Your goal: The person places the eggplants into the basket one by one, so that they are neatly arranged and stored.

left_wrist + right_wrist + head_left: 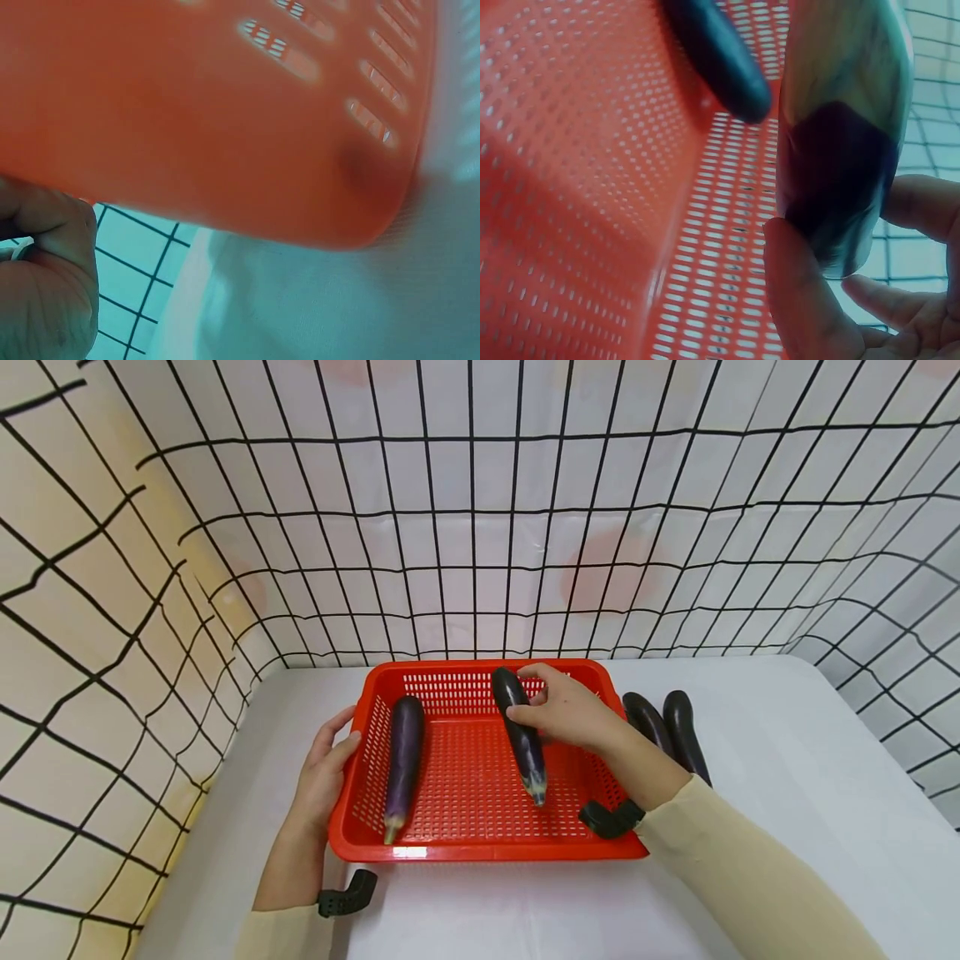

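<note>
A red plastic basket [457, 852] with slotted walls stands on the white table. My left hand [324, 772] holds its left rim, thumb at the edge; the left wrist view shows the basket's outer wall [225, 172] close up. Above the basket floor, my right hand [566, 710] pinches a dark purple eggplant [522, 743] between thumb and fingers, its stem end toward me. In the right wrist view this eggplant [840, 150] shows between the fingers [802, 285]. Another eggplant [405, 752] lies lengthwise along the basket's left side.
Two more eggplants [682, 727] lie side by side on the table [795, 760], right of the basket and partly behind my right forearm. Black wire grid panels [472, 527] surround the table at the back and both sides, close behind the basket's far rim.
</note>
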